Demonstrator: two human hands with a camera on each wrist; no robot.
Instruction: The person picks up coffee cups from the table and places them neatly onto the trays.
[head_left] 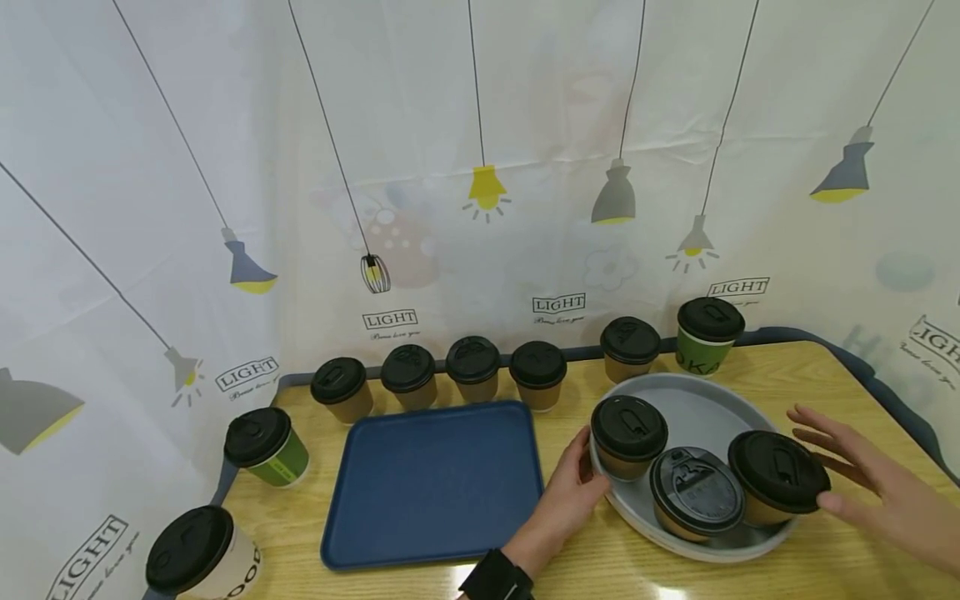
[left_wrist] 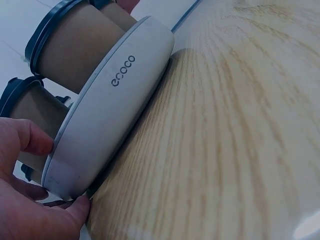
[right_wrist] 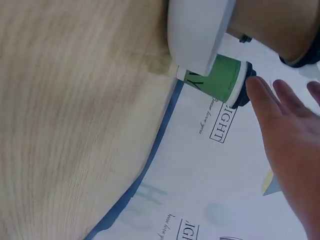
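Note:
A round grey tray (head_left: 708,398) with "ecoco" on its side sits at the right of the table, holding three brown paper cups with black lids. My left hand (head_left: 567,492) grips the tray's left rim, beside the left cup (head_left: 628,433); in the left wrist view its fingers (left_wrist: 37,140) are at the rim, with the thumb low at the base. The front cup (head_left: 697,492) has a shinier lid. Near the right cup (head_left: 777,475) is my right hand (head_left: 873,479), fingers spread and extended, thumb tip right at the lid's edge.
A blue rectangular tray (head_left: 442,483) lies left of the round one. Several lidded brown cups (head_left: 537,379) line the back edge, with a green cup (head_left: 707,340) at the back right. Another green cup (head_left: 277,450) and a white cup (head_left: 217,558) stand at the left.

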